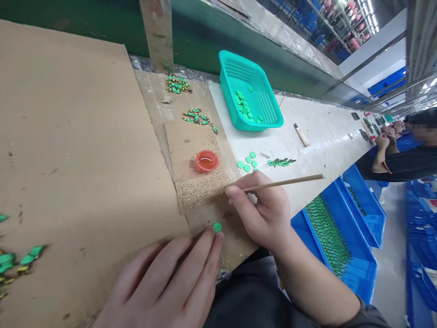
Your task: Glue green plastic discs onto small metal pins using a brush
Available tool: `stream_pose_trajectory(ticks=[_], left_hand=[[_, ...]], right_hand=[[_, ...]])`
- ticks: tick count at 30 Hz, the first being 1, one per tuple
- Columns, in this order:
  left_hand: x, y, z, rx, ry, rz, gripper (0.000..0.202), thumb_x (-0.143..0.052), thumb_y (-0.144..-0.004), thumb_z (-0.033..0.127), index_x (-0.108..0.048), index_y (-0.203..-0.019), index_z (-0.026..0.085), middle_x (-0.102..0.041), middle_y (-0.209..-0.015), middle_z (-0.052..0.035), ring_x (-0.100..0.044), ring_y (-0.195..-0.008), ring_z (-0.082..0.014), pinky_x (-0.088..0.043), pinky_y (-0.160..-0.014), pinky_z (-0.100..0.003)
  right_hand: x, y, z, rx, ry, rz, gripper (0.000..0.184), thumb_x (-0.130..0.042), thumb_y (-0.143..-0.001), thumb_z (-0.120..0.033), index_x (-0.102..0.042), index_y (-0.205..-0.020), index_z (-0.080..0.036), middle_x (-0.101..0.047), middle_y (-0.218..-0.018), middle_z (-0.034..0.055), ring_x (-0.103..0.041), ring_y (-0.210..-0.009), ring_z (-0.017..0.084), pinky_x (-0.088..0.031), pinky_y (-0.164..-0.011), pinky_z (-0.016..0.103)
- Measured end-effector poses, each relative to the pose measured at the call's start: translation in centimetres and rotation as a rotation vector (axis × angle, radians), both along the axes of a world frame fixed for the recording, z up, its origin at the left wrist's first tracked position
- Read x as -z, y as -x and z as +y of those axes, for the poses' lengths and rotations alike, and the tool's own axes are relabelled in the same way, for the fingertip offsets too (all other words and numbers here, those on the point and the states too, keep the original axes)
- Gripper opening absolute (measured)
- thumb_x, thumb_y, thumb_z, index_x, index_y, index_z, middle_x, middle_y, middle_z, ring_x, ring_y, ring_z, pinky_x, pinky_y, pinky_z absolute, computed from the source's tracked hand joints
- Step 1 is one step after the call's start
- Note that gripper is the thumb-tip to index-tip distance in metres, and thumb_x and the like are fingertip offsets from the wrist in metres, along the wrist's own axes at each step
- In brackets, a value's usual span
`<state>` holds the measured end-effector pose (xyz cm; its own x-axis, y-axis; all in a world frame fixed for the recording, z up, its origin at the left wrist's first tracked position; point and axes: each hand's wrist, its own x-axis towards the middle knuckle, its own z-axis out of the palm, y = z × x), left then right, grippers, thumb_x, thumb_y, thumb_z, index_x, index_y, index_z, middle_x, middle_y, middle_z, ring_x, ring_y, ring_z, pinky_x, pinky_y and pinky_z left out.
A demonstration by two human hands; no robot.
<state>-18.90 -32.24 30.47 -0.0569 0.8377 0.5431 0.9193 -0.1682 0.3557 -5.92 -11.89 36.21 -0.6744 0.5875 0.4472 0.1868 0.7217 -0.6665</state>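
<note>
Pinching a stick (290, 182) occupies the right hand (266, 213), a disc (217, 226) the left hand (170, 278); more apparently remain in the tabletop's (329, 130) far-edge basket (241, 70).

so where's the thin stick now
In the head view, the thin stick is pinched in the right hand, right of centre, its shaft running rightward past the small green pieces on the white worktop.

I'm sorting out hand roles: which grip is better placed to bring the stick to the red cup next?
Probably the right grip: it holds the stick and is nearer the red cup. The left grip touches a green disc.
</note>
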Motion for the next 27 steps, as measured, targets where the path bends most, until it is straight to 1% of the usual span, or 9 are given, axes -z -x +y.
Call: stream_pose_trajectory(ticks=[3, 7, 10, 13, 18, 21, 27], left_hand=[[0.1, -0.1, 0.1, -0.001, -0.001, 0.009, 0.042, -0.054, -0.111, 0.023, -0.079, -0.145, 0.022, -0.084, -0.142, -0.0039, -0.070, -0.127, -0.0274, -0.043, -0.123, -0.047], [-0.1, -0.2, -0.1, -0.019, 0.005, 0.002, 0.043, -0.054, -0.110, 0.022, -0.078, -0.146, 0.021, -0.085, -0.136, -0.0035, -0.071, -0.126, -0.0274, -0.047, -0.117, -0.048], [-0.2, -0.3, -0.1, -0.007, 0.019, 0.015, 0.043, -0.054, -0.110, 0.022, -0.078, -0.147, 0.022, -0.084, -0.141, -0.0031, -0.071, -0.128, -0.0269, -0.046, -0.119, -0.047], [-0.1, -0.3, -0.2, -0.017, 0.025, -0.014, 0.044, -0.055, -0.110, 0.022, -0.076, -0.149, 0.024, -0.083, -0.144, -0.0032, -0.071, -0.132, -0.0269, -0.046, -0.125, -0.047], [-0.1, -0.3, -0.4, -0.006, 0.055, -0.041, 0.049, -0.058, -0.108, 0.025, -0.073, -0.155, 0.027, -0.080, -0.152, -0.0038, -0.072, -0.137, -0.0287, -0.048, -0.127, -0.048], [-0.2, -0.2, -0.5, 0.008, 0.076, -0.049, 0.049, -0.058, -0.108, 0.025, -0.073, -0.155, 0.027, -0.078, -0.155, -0.0015, -0.072, -0.135, -0.0290, -0.048, -0.124, -0.049], [-0.2, 0.0, -0.8, 0.024, 0.108, -0.043, 0.048, -0.054, -0.109, 0.028, -0.072, -0.153, 0.030, -0.076, -0.159, 0.0005, -0.072, -0.132, -0.0327, -0.050, -0.111, -0.054]], right_hand=[[0.7, 0.0, -0.3, -0.004, -0.042, 0.025, 0.024, -0.073, -0.112, -0.021, -0.064, -0.090, -0.024, -0.069, -0.075, -0.0043, -0.067, -0.068, 0.012, -0.055, -0.066, 0.028], [0.8, 0.3, -0.2, -0.004, -0.079, 0.030, 0.026, -0.073, -0.112, -0.021, -0.062, -0.088, -0.025, -0.067, -0.073, -0.0046, -0.066, -0.067, 0.013, -0.054, -0.066, 0.028], [0.7, 0.0, -0.5, 0.015, -0.052, 0.098, 0.022, -0.074, -0.111, -0.021, -0.064, -0.092, -0.025, -0.067, -0.074, -0.0045, -0.067, -0.067, 0.013, -0.055, -0.064, 0.028], [0.8, -1.1, -1.6, 0.044, 0.008, 0.147, 0.017, -0.072, -0.111, -0.020, -0.065, -0.097, -0.026, -0.070, -0.077, -0.0029, -0.070, -0.068, 0.014, -0.056, -0.063, 0.029], [1.4, -2.7, -4.0, -0.029, 0.079, 0.151, 0.015, -0.072, -0.110, -0.014, -0.064, -0.104, -0.025, -0.069, -0.077, -0.0034, -0.069, -0.063, 0.014, -0.060, -0.062, 0.029], [1.8, -3.0, -4.5, -0.040, 0.087, 0.126, 0.016, -0.072, -0.110, -0.015, -0.062, -0.103, -0.026, -0.068, -0.075, -0.0039, -0.069, -0.064, 0.014, -0.063, -0.063, 0.030], [2.0, -3.0, -4.3, -0.068, 0.095, 0.102, 0.014, -0.071, -0.113, -0.019, -0.063, -0.104, -0.026, -0.068, -0.076, -0.0039, -0.070, -0.063, 0.014, -0.066, -0.063, 0.031]])
